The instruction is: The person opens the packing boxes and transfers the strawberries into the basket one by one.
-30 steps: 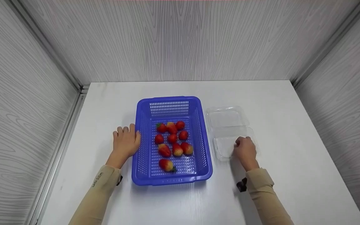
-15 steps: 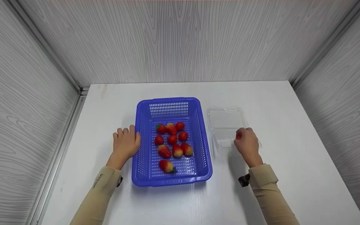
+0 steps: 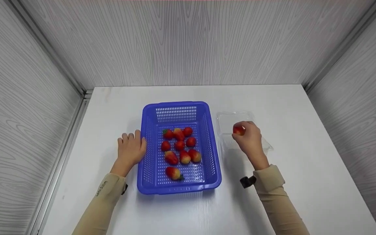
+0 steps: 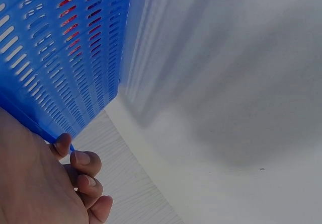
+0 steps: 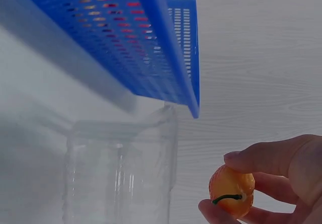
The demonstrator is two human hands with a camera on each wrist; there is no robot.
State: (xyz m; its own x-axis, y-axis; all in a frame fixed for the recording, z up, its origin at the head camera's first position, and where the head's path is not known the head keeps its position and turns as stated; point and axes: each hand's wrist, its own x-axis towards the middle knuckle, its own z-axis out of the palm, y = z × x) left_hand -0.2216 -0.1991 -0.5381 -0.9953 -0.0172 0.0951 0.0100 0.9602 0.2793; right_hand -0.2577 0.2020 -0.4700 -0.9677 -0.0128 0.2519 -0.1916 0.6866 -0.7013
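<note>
My right hand (image 3: 249, 137) pinches a red-and-yellow strawberry (image 3: 239, 130) between thumb and fingers, above the clear plastic clamshell box (image 3: 235, 121). In the right wrist view the strawberry (image 5: 232, 190) shows its yellow end and a thin green stem. The box lies with its lid folded back, partly hidden by the hand. My left hand (image 3: 130, 150) grips the left rim of the blue basket (image 3: 179, 189); in the left wrist view its fingers (image 4: 86, 162) curl at the rim. Several strawberries (image 3: 179, 145) lie on the basket's floor.
The basket stands on a white table (image 3: 181, 215), close to the left side of the box. A grey wood-grain wall (image 3: 188, 42) rises behind the table, with similar panels at left and right.
My right hand has risen from the box's near half and moved forward and left, bringing the strawberry into sight. My left hand and the basket stay in place.
</note>
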